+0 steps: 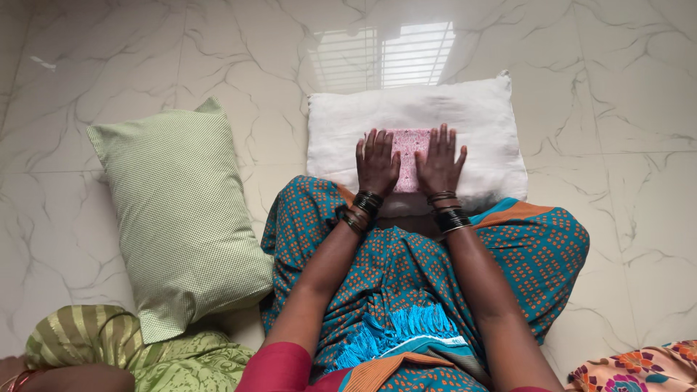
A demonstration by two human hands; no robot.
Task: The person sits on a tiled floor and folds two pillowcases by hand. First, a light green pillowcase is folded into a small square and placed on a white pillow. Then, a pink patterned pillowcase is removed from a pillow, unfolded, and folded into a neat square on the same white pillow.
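Both hands [408, 163] flat on pink cloth [408, 149]

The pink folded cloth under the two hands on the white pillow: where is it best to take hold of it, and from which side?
Probably by its far short edge. The pink folded cloth lies flat on the white pillow, with the left hand and right hand pressing its two long sides. Only the middle strip and the far edge show free, so fingers could pinch there, coming from the pillow's far side.

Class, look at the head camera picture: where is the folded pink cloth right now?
The folded pink cloth lies on the white pillow, upper centre, pressed flat between the left hand and right hand.
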